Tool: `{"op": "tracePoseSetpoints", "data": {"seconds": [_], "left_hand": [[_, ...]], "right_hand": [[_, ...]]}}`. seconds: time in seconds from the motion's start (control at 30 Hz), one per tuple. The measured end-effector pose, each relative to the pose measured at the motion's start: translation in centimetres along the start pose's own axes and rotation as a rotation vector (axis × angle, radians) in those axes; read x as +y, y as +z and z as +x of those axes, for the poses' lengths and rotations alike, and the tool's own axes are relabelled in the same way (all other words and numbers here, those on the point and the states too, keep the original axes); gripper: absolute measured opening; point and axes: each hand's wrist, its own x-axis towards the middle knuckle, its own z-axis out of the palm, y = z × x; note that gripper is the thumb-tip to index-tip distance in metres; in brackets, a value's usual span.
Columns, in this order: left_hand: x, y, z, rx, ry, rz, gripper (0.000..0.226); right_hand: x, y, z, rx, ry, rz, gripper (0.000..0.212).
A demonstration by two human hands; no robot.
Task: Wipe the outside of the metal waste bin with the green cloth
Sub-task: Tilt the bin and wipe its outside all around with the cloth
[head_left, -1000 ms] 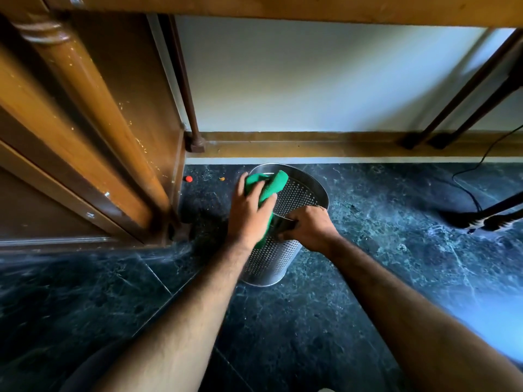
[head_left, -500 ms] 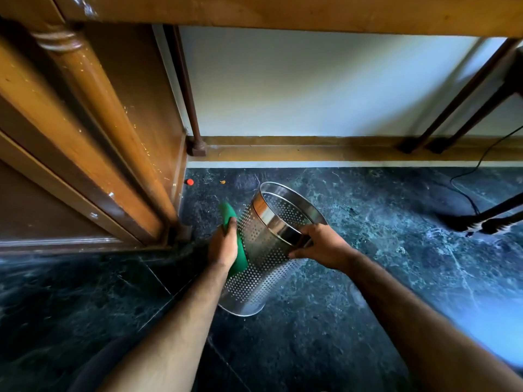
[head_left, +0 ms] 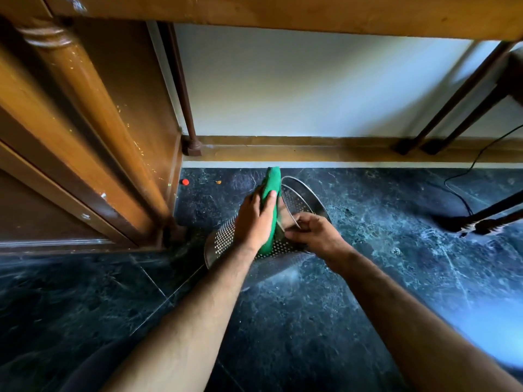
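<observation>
A perforated metal waste bin point(head_left: 223, 239) is tilted on the dark marble floor, its open mouth facing away and to the right. My left hand point(head_left: 254, 219) presses the folded green cloth point(head_left: 270, 190) flat against the bin's upper outer wall near the rim. The cloth sticks out past my fingers toward the wall. My right hand point(head_left: 314, 236) grips the bin's rim on the near right side and holds it tilted. Both forearms hide part of the bin's body.
A wooden cabinet with a turned post point(head_left: 93, 108) stands close on the left. A skirting board point(head_left: 311, 151) runs along the white wall behind. Dark furniture legs point(head_left: 441, 120) and a black cable point(head_left: 464, 176) are at the right. A small red bit point(head_left: 185, 181) lies near the cabinet.
My left hand has slid the cloth from the bin's left side up to the wall near the rim. The bin has tipped further over, and my right hand has shifted with the rim.
</observation>
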Motion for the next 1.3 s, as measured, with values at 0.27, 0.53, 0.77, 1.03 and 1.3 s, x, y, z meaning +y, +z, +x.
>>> {"op": "tracePoseSetpoints", "data": {"seconds": [0.27,0.53,0.77,1.03,1.3], "left_hand": [[-9.1,-2.9,-0.7,0.020,-0.385,0.112,0.058],[-1.0,-0.7,-0.6,0.049,-0.137,0.044,0.042],[1.1,2.2,-1.9,-0.037,0.180,0.150,0.057],[-8.8,0.0,-5.0,0.138,0.014,0.369,0.051],[-4.0,0.9,-1.5,0.107,-0.159,0.241,0.054]], "right_hand": [[0.2,-1.1,0.1,-0.093,-0.006,-0.214,0.029],[-1.6,0.5,2.2,0.120,0.003,-0.110,0.012],[-0.4,-4.1,-0.1,0.004,0.187,-0.123,0.031],[1.0,-2.5,1.7,0.316,0.220,0.056,0.025],[3.0,-2.4,1.2,0.123,0.150,0.084,0.010]]}}
